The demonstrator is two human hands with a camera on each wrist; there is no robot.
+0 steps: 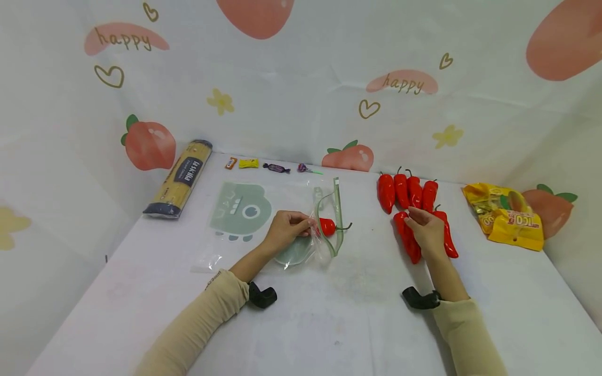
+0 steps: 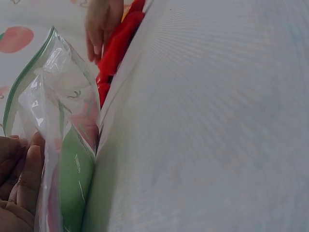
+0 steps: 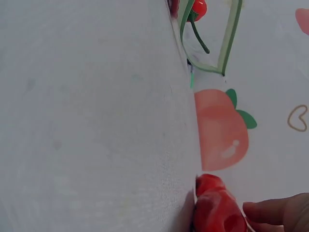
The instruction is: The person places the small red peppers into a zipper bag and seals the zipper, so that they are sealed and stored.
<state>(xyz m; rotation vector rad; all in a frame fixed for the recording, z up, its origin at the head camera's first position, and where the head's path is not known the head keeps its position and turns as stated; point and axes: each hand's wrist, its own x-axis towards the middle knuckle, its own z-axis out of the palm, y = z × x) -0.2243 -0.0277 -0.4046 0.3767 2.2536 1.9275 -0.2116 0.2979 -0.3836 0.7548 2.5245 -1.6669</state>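
My left hand [image 1: 292,225] pinches the near side of a clear zip bag [image 1: 338,209] with a green dinosaur print, its mouth gaping toward the right. Inside that mouth lies a red chili pepper [image 1: 326,226], its green stem poking out toward the right. My right hand [image 1: 427,230] is over several red chili peppers, its fingertips beside the top of the nearest pepper [image 1: 408,239]. In the right wrist view the thumb and a finger are close against a pepper [image 3: 219,210]; whether they touch it I cannot tell. Another pepper [image 1: 447,235] is partly hidden behind the right hand.
Along the back are a small orange packet [image 1: 230,163], a yellow candy [image 1: 249,163], a purple wrapped candy [image 1: 276,167] and a lollipop [image 1: 303,167]. A spaghetti pack [image 1: 181,177] lies at the left. Yellow snack bags [image 1: 508,216] lie at the right, on the white table [image 1: 329,324].
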